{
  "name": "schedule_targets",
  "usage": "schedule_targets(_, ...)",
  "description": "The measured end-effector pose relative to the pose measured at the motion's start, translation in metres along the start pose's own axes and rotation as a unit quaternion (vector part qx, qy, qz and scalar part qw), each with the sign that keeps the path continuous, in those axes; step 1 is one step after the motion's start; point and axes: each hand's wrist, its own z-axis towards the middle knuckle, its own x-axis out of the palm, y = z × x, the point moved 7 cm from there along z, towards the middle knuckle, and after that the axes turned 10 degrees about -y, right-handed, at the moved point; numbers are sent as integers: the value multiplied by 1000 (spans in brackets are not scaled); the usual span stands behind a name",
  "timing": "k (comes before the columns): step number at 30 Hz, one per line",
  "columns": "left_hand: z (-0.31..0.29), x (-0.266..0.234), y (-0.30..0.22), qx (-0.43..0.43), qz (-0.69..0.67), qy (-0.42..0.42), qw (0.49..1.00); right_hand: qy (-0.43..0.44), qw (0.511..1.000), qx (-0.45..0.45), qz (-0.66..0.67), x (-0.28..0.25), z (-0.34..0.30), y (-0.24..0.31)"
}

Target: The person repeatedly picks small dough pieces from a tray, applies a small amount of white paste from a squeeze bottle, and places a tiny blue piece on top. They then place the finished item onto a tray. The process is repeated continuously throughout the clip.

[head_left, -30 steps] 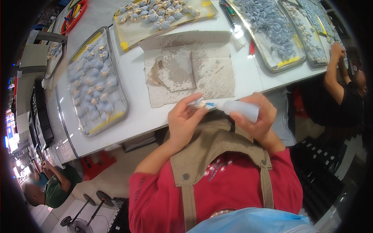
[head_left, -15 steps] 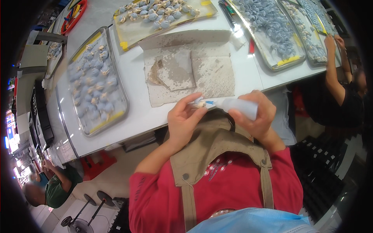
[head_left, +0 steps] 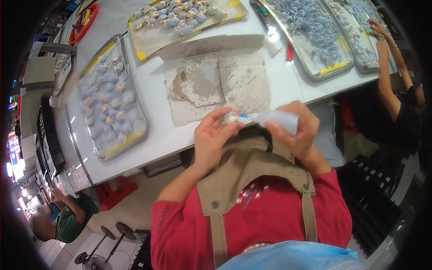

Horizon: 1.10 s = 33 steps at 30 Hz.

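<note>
Between the thumb and fingers of my left hand (head_left: 213,135) is a small cream-and-blue figurine piece (head_left: 231,118). My right hand (head_left: 299,128) is wrapped round a translucent white squeeze bottle (head_left: 276,120), tipped on its side. Its thin blue nozzle points left and reaches the figurine piece; whether it touches cannot be made out. Both hands are above the table's near edge, just in front of a stained, unfolded cardboard sheet (head_left: 245,85).
A metal tray (head_left: 145,119) of similar blue-and-cream pieces lies at left, a yellow-taped board (head_left: 144,45) with more behind. A tray (head_left: 344,69) of blue shell-like parts is at right, near a co-worker's arms (head_left: 391,96). Pens (head_left: 263,13) lie between them.
My left hand has turned the figurine piece slightly, so its cream round side shows more. The bottle stays close to it. At right, the co-worker's hand has lifted toward the far trays.
</note>
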Motion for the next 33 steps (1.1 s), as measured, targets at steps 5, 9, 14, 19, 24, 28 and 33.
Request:
schedule_targets(5,-1,1,-1,0,0,3,1000,1,1000,-18,-8,3,2,2)
schedule_targets(9,1,-3,-1,-9,-13,0,1000,11,999,36,22,3,1,-3)
schedule_targets(14,5,-10,2,-43,-49,-7,998,-63,984,147,79,7,5,-32)
schedule_targets(19,4,-1,-3,-32,-49,51,997,-96,977,189,28,45,22,-89)
schedule_targets(24,7,-3,-7,-19,-54,53,997,-82,992,17,-91,39,42,-73)
schedule_targets(28,9,-8,-6,-14,-46,40,998,-163,956,-72,-232,-21,69,-98)
schedule_targets(33,8,3,-2,-25,-27,40,999,-183,899,-142,-372,-62,122,-135)
